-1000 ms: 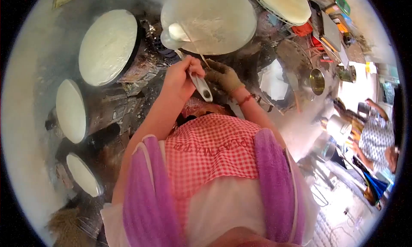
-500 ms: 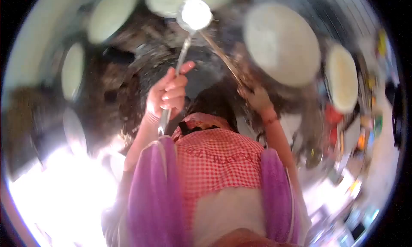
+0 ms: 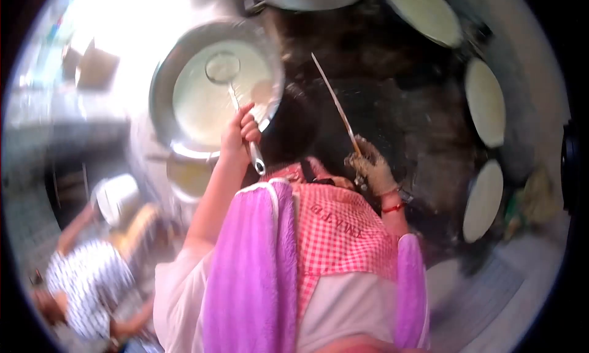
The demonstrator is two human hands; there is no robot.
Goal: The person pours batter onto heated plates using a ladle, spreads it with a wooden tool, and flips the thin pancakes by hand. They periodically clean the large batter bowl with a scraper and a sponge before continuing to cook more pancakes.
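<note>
My left hand (image 3: 241,134) is closed around the metal handle of a ladle (image 3: 223,67). The ladle's round head lies in pale liquid (image 3: 195,101) inside a large metal bowl (image 3: 164,111). My right hand (image 3: 371,168), which looks gloved or coated in something, grips a thin stick (image 3: 334,98) that points up and away from the bowl. A dark, wet-looking surface (image 3: 368,104) lies beyond and beneath the stick.
Round pale discs or pans (image 3: 485,101) curve round the right side and top. A smaller container with yellowish contents (image 3: 191,174) sits below the bowl. At lower left another person (image 3: 95,285) holds a white pail (image 3: 119,198).
The view has turned towards the large bowl. The ladle, earlier over the dark area among the discs, is now in the bowl's liquid. The stick has parted from the ladle.
</note>
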